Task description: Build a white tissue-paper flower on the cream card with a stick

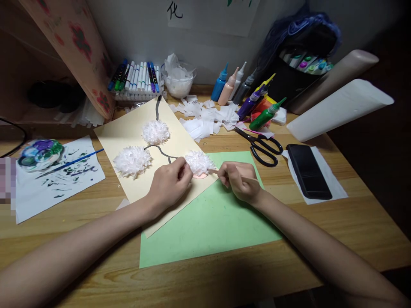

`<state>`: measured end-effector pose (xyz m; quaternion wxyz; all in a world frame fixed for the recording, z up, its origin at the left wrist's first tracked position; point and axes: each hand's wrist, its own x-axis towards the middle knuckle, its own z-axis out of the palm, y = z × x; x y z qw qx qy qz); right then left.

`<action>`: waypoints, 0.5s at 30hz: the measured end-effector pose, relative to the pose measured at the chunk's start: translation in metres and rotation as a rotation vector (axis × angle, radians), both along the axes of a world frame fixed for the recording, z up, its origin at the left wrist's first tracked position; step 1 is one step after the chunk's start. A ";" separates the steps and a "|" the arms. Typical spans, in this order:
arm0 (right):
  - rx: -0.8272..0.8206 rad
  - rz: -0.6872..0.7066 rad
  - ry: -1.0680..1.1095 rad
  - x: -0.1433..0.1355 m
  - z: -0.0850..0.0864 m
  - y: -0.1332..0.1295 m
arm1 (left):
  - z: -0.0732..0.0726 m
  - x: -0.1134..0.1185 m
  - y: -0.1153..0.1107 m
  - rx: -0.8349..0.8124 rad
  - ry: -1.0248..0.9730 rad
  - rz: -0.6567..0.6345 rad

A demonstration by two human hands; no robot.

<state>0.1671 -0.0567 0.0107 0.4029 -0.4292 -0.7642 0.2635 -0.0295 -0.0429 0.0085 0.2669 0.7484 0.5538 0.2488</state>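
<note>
- Currently both hands are at work over the bench (105,282), low above the cream sheet (125,132), well apart from each other with the right-hand white tuft (199,161) between them.
- That tuft lies near the right corner of the cream sheet, with a pink patch (201,176) showing under its near edge.
- Left hand (171,179): its fingers are curled in together beside the tuft's left side; I cannot tell whether anything is pinched between them.
- Right hand (239,179): its fingers are clamped on a thin stick (212,171), whose tip is at the tuft's right edge.
- Two more tufts sit on the cream sheet: the upper tuft (156,132) towards the far corner, the left tuft (132,161) close to the left edge.
- A dark painted line (157,110) runs down from the far corner, and another curves between the tufts.
- Beneath, a green sheet (205,226) reaches towards the bench's near edge; the cream one overlaps its left part.
- Beyond the green sheet's far right corner lie black-handled scissors (253,139); nearer the bench's right edge, a phone (309,171) rests on white paper (337,194).
- Along the back edge stand markers (138,77), a clear bowl (180,88) of paper pieces and several paint bottles (219,85), with loose white scraps (199,126) in front.
- Towards the left edge, a palette (41,153) and a blue brush (72,162) lie on a paint-smeared sheet (86,184).
</note>
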 end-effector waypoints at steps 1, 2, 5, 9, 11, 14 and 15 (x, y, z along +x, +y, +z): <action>-0.061 -0.047 0.022 -0.003 0.002 0.002 | 0.000 0.000 0.000 -0.002 0.002 -0.002; -0.127 -0.093 0.050 -0.007 0.005 0.005 | 0.000 0.000 0.000 -0.006 0.005 -0.004; -0.297 -0.200 0.156 -0.015 0.011 0.016 | 0.001 -0.001 -0.001 -0.013 0.008 -0.008; -0.375 -0.219 0.214 -0.016 0.012 0.021 | 0.001 -0.001 -0.001 -0.022 -0.003 -0.012; -0.337 -0.172 0.177 -0.012 0.009 0.016 | 0.002 -0.002 -0.001 -0.025 -0.006 -0.015; -0.138 -0.081 0.079 -0.003 0.004 0.002 | 0.001 -0.002 0.000 -0.025 -0.006 -0.012; -0.061 -0.054 0.058 -0.001 0.003 -0.002 | 0.001 -0.002 0.000 -0.026 -0.006 -0.012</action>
